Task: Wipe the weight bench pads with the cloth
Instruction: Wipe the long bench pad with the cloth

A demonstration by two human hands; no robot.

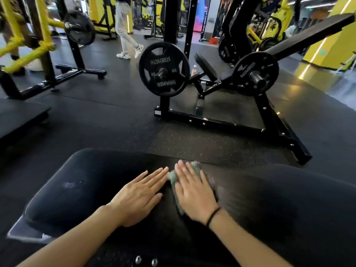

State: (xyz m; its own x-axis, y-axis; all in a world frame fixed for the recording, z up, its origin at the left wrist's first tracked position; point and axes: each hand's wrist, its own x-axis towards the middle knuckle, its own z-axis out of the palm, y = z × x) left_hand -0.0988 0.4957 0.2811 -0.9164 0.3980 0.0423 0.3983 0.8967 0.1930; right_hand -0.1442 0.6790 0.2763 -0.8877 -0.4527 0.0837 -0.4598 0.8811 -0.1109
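1. We see the right hand (pixel 194 191) lying flat, fingers extended and close together, pressed on a green cloth (pixel 174 182); a dark band circles its wrist.
2. The cloth sits under that palm on the black bench pad (pixel 81 182), its edges showing past the fingertips and along the thumb side; the hand looks slightly blurred.
3. The left hand (pixel 138 195) rests flat and bare on the same pad just beside the right, fingers straight and together, fingertips nearly touching the cloth's edge.
4. A second dark pad (pixel 289 199) lies to the outer side of the right hand.
5. Beyond the fingertips, on the rubber floor (pixel 96 122), stands a black rack carrying two weight plates (pixel 163 72).
6. Farther off, a person (pixel 127 27) in light trousers stands among yellow machines.
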